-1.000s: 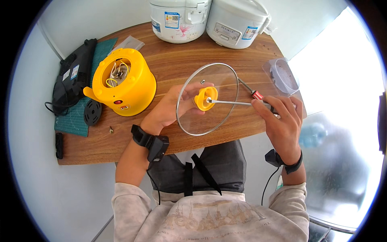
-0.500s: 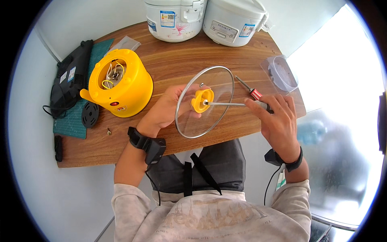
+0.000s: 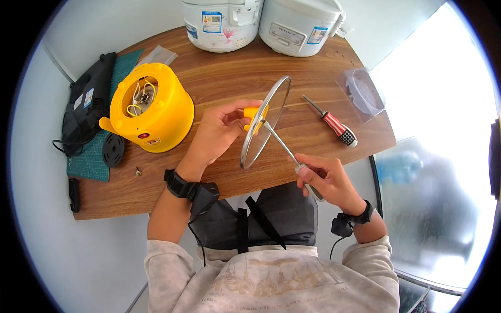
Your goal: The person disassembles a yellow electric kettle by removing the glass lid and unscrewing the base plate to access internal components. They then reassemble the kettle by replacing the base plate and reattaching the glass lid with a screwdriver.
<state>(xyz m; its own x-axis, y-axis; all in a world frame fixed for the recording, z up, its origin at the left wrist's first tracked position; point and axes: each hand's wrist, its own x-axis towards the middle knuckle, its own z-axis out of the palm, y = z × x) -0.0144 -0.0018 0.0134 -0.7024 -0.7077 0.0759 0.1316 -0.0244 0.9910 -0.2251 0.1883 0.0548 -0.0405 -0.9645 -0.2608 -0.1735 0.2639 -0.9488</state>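
Above the table's front part, my left hand [image 3: 215, 130] is closed round the yellow knob [image 3: 250, 113] of a glass lid [image 3: 276, 112] with a metal rim. The lid stands steeply tilted, almost edge-on. In my right hand [image 3: 334, 182] is a screwdriver [image 3: 309, 182] with a pale handle and a long shaft. Its tip meets the lid's centre on the side opposite the knob. Whether a screw sits there is too small to tell. A second screwdriver [image 3: 339, 128], with a red-and-white striped, dark-ended handle, lies on the table right of the lid.
A yellow pot-like housing [image 3: 175, 117] with wires inside stands at left. Beside it are a black disc [image 3: 114, 150], a small screw [image 3: 138, 171], a black appliance [image 3: 91, 99] and a green mat [image 3: 88, 167]. Two white rice cookers [image 3: 222, 26] stand behind. A clear plastic container [image 3: 365, 94] sits far right.
The lid has turned nearly edge-on. My right hand has come down and left, so the screwdriver now slants up to the lid. The striped screwdriver's handle is uncovered.
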